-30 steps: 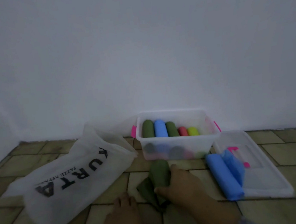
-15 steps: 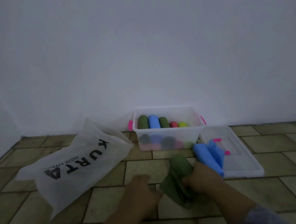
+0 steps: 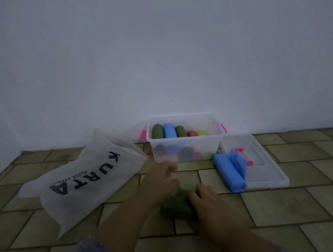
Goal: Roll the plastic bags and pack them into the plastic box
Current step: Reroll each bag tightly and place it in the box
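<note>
Head view, green bag [image 3: 175, 207] blurred, axis unclear

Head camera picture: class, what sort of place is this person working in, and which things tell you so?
Probably a room in a home, with the work done on the floor. The tiled floor meets a bare white wall, and a clear plastic box of rolled bags stands against that wall beside a white printed bag.

Head view, forward-down, floor [image 3: 293, 205] near, probably dim.
</note>
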